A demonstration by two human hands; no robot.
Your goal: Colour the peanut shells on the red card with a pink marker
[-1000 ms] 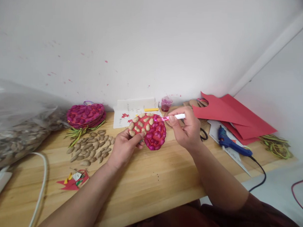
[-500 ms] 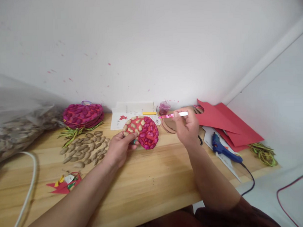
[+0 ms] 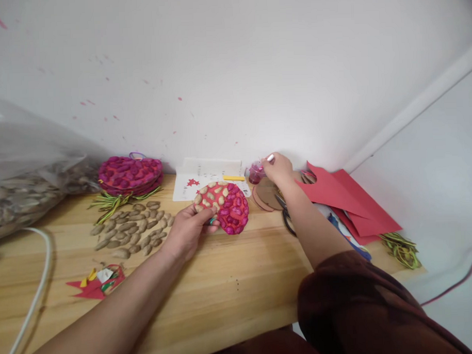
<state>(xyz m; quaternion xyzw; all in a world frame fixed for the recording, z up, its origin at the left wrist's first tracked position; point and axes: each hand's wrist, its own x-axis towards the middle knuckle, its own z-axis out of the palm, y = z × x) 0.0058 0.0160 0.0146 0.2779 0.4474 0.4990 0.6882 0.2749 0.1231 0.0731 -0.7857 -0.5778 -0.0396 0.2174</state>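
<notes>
- The round red disc studded with pale peanut shells and magenta-painted shells (image 3: 223, 206) is lifted slightly above the pale wooden tabletop (image 3: 232, 290), near its middle and towards the back wall.
- The left hand (image 3: 189, 230) pinches the disc at its lower left edge, thumb on top and fingers curled beneath.
- The right hand (image 3: 277, 168) reaches to the back of the table, its fingers closed around a thin white-handled brush (image 3: 269, 159) whose tip dips into a small clear plastic cup of magenta paint (image 3: 255, 172).
- Just right of the cup lie brown cardboard circles (image 3: 265, 194), partly under the right forearm.
- Behind the disc sits a white paper sheet with red star marks (image 3: 205, 180).
- To the left, loose unpainted peanut shells (image 3: 131, 232) are scattered on the wood, and beyond them stands a stack of finished magenta discs (image 3: 130, 173) with green strips beneath.
- A clear plastic bag of shells (image 3: 23, 184) fills the far left.
- Red paper sheets (image 3: 345, 199) lie at the right, well apart from the disc.
</notes>
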